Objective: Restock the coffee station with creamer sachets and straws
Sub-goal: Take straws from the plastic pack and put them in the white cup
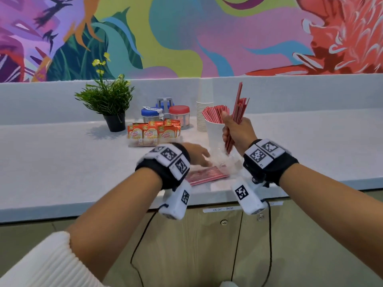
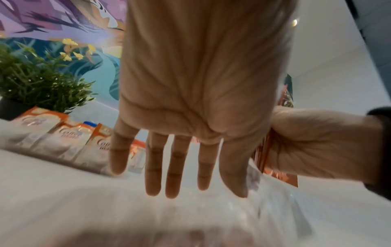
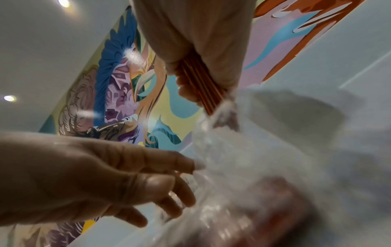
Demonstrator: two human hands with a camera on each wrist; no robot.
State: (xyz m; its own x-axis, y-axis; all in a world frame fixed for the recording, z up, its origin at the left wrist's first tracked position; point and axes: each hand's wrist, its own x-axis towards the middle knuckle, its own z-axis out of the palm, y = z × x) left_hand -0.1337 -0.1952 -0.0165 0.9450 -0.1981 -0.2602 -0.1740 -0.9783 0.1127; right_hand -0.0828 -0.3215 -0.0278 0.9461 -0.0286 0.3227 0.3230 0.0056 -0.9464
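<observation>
Counter (image 1: 62,162): plant (image 1: 105,96), jars (image 1: 179,114), cup stack (image 1: 204,112) behind straw cup (image 1: 214,131).

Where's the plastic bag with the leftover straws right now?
In the head view the plastic bag lies near the counter's front edge, between both wrists, just in front of the white straw cup; the left hand reaches over it.

bright, even indoor light; ceiling spots (image 3: 63,3) flare in right wrist view. soft shadows. both wrist views motion-blurred, foreground defocused, edges warped.

Left hand (image 1: 196,154) flat; right hand (image 1: 236,129) (fisted)
</observation>
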